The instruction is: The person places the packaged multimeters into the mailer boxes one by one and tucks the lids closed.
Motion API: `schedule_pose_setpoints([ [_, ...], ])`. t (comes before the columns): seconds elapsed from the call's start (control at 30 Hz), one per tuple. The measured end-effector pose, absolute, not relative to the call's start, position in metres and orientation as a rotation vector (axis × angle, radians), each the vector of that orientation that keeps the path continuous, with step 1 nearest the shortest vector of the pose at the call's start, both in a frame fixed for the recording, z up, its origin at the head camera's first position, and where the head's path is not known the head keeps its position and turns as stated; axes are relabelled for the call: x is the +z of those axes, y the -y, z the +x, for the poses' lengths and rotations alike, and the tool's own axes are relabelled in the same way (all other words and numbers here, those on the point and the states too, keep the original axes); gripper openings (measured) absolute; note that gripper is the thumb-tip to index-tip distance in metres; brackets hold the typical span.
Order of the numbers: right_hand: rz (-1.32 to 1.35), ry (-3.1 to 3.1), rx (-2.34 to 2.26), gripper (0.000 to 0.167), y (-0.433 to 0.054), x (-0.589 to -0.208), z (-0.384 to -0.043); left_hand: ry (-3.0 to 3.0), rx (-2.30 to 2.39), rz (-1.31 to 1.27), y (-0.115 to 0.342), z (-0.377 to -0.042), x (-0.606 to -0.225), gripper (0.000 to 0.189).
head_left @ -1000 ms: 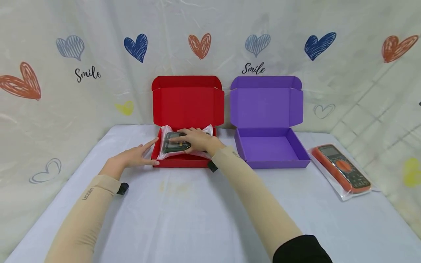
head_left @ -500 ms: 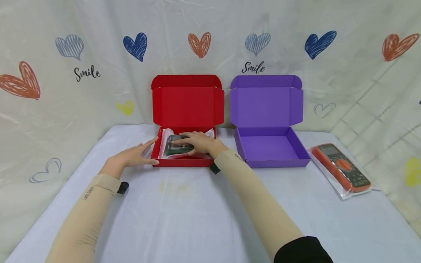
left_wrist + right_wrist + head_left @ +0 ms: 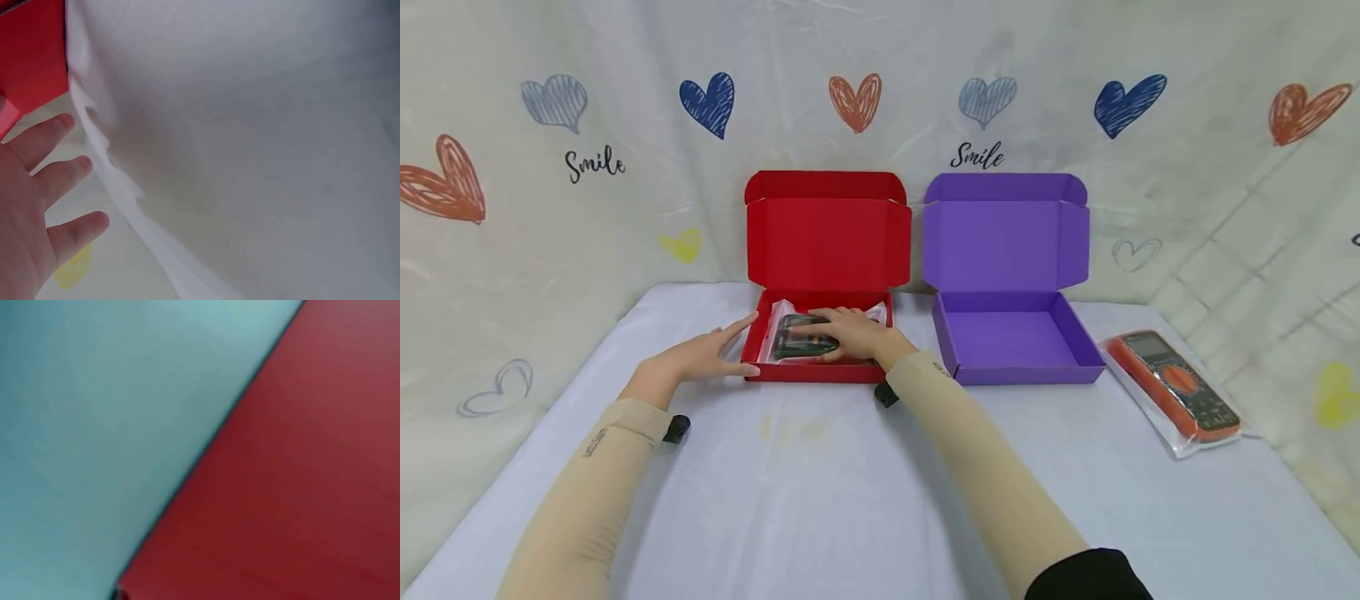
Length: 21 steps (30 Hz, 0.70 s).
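A dark green multimeter (image 3: pixel 793 342) in a clear plastic bag lies low inside the red box (image 3: pixel 820 372), whose lid stands up at the back. Across it reaches my right hand (image 3: pixel 853 335), thumb at the near side and fingers over the top, gripping it and partly covering it. My left hand (image 3: pixel 700 357) steadies the box's left side, its thumb at the front corner and forefinger along the side wall. In the left wrist view, several of that hand's fingers (image 3: pixel 59 178) spread straight beside the red cardboard. The right wrist view has only box wall and white cloth.
To the right of the red box stands a purple box (image 3: pixel 1030 373), lid up, nothing inside. Farther right, an orange multimeter (image 3: pixel 1176 383) in a clear bag lies on the white tablecloth (image 3: pixel 835 492). A curtain (image 3: pixel 910 50) printed with hearts hangs behind.
My right hand has lowered the bagged multimeter deeper into the red box, toward the front wall. The left hand keeps its place at the box's side.
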State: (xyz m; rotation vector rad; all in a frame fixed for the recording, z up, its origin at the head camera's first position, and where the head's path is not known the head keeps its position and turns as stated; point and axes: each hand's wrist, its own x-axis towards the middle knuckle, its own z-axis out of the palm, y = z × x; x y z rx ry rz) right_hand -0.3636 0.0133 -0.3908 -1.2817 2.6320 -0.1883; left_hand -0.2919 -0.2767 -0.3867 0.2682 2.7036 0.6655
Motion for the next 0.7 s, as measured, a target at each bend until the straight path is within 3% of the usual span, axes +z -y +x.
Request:
schedule_pose_setpoints([
  [0.7, -1.233, -2.55, -0.148, 0.089, -0.019, -0.387, -0.352, -2.694, 0.644, 0.316, 0.276, -0.287, -0.38, 0.113],
])
